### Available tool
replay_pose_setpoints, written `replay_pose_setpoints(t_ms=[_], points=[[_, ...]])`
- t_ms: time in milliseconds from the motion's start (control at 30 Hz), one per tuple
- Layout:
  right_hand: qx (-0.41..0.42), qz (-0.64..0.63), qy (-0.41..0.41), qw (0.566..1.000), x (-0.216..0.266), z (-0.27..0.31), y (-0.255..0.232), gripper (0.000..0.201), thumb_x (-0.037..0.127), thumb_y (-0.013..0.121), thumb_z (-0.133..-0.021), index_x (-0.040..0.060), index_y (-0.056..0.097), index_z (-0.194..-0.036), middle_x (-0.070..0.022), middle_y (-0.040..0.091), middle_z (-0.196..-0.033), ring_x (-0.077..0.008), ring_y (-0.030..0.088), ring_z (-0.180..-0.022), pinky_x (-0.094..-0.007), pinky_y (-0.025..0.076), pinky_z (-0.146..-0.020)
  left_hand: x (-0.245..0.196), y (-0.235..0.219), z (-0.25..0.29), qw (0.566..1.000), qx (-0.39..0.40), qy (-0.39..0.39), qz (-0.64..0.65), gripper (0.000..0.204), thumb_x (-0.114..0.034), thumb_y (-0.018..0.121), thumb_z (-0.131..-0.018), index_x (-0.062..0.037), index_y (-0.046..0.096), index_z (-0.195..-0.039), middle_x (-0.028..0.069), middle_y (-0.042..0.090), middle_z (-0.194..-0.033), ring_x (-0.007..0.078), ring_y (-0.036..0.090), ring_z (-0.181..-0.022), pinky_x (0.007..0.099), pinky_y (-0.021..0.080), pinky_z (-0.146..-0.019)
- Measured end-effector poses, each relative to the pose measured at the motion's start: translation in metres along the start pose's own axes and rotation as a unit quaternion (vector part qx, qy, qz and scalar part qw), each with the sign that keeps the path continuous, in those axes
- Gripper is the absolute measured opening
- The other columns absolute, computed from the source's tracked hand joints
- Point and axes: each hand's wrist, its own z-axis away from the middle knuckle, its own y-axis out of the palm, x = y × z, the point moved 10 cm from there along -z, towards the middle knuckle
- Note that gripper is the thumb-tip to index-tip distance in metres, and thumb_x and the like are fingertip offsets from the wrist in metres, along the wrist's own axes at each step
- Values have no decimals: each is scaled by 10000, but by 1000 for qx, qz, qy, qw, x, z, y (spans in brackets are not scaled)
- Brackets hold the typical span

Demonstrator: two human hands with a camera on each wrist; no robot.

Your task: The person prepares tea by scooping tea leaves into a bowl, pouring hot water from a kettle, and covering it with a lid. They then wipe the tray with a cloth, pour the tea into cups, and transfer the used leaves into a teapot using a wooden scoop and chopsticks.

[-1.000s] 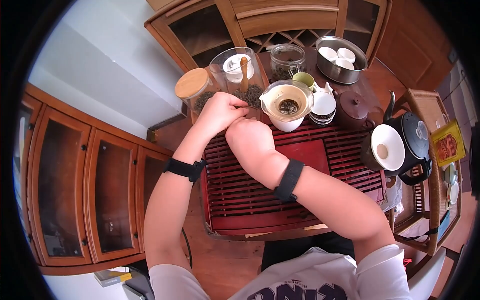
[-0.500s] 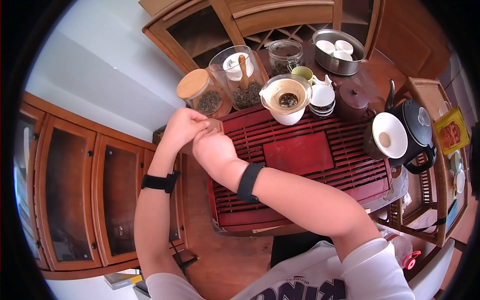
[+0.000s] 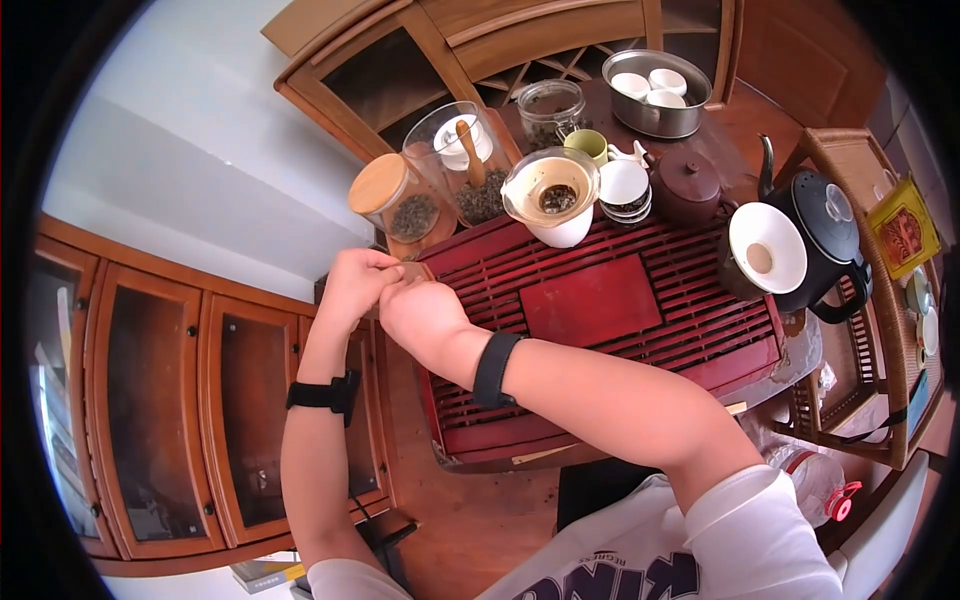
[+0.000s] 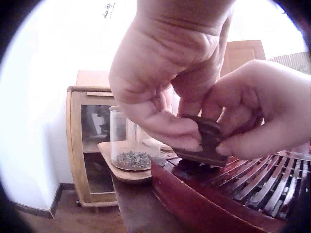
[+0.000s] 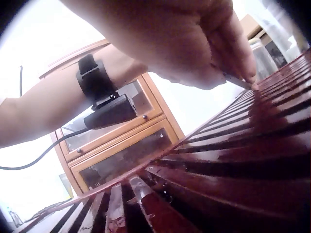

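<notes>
At the left corner of the red slatted tea tray (image 3: 594, 300), my left hand (image 3: 355, 288) and right hand (image 3: 428, 318) meet. Between them is a small flat brown piece (image 3: 416, 271), partly hidden by fingers. In the left wrist view it is a dark piece (image 4: 210, 136), pinched by the left hand (image 4: 163, 77) from above and by the right hand (image 4: 269, 109) from the side, low over the tray's edge. The right wrist view shows its thin edge (image 5: 238, 81) at the fingertips of my right hand (image 5: 170, 41), near the slats.
Behind the tray stand a wooden-lidded jar (image 3: 378, 184), an open glass container (image 3: 478, 200), a strainer on a white vessel (image 3: 565, 234), stacked white cups (image 3: 624, 184) and a brown teapot (image 3: 690, 180). A white bowl (image 3: 785, 245) and black kettle (image 3: 825, 225) are at right.
Both hands have moved left and nearer the body, from beside the glass container to the tray's left corner, keeping the brown piece between them. Over the last half second they shift only slightly.
</notes>
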Motion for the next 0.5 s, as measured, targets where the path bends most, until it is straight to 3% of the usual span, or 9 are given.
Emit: replay_pose_setpoints(t_ms=[167,267,333,400,500], points=[[-27,-15,44,999,-28,13,-26,93,59,641,-790,20,646,-875,-84,691,-737,-198,711,-644,-309,565,-534,-16,20,-1,998,25,3,52,149,-48,682,-859,54,705,-965,75,713,-879,104,641,-749,256,519,-676],[-42,9,71,997,-46,21,-37,56,49,632,-793,32,661,-837,-94,699,-756,-207,716,-661,-311,569,-547,-37,36,-1,998,26,23,57,135,-50,670,-855,50,703,-939,73,716,-859,101,637,-726,254,512,-662],[-36,9,82,996,-56,24,-43,60,49,635,-788,54,683,-822,-93,706,-773,-208,719,-685,-315,574,-569,-46,37,-6,997,-14,59,38,169,-68,693,-792,74,720,-878,102,717,-759,116,633,-635,259,496,-590],[40,-5,75,996,-63,25,-38,80,48,643,-780,78,703,-823,-88,714,-801,-203,722,-710,-323,580,-598,-49,43,-11,997,-16,68,36,204,-76,693,-779,79,718,-909,126,719,-768,121,639,-643,267,497,-600],[19,6,94,995,-69,27,-43,90,47,649,-780,86,717,-824,-79,717,-798,-212,726,-734,-331,586,-621,-56,51,-13,997,-18,70,32,162,-76,688,-871,61,697,-958,75,723,-853,92,641,-724,244,506,-651]])
